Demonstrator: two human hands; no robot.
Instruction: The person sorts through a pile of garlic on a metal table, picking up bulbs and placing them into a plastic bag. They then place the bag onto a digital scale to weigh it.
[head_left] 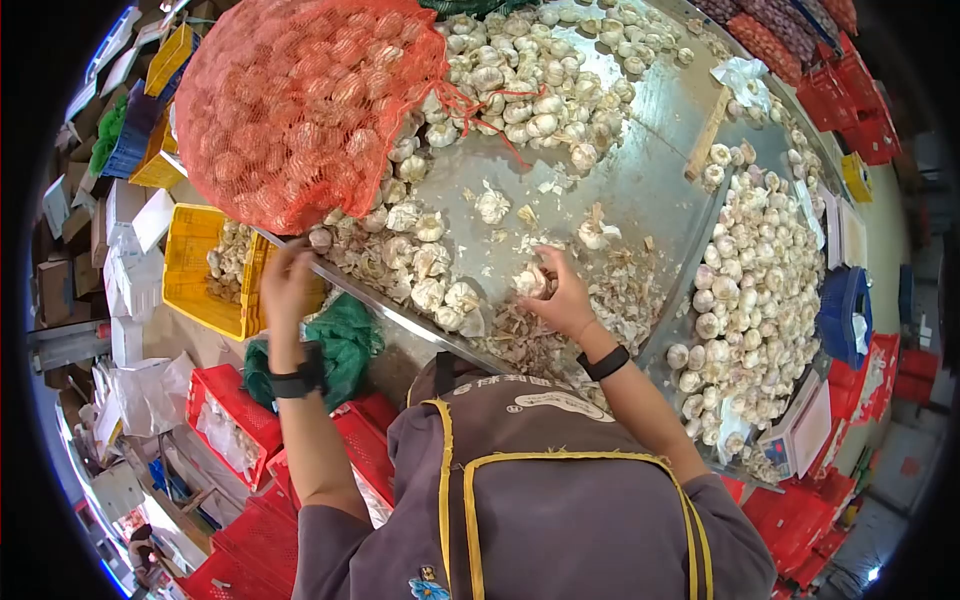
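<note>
My right hand [564,300] pinches a garlic bulb [530,282] above a heap of loose papery skins [535,335] on the metal table [600,185]. My left hand [286,282] is smeared by motion at the table's left edge, beside a yellow crate [185,265] with garlic in it. Whether its fingers hold anything cannot be made out. Several garlic bulbs [430,262] lie among skins between my two hands. Nearer the middle, two partly peeled bulbs sit apart, one garlic bulb [491,206] and another garlic bulb [596,232].
A full red mesh sack [300,110] of garlic rests at the table's back left. Beyond a raised divider, a pile of garlic [760,290] fills the right side. A wooden stick [708,135], a scale [800,430] and a red crate [235,415] stand around.
</note>
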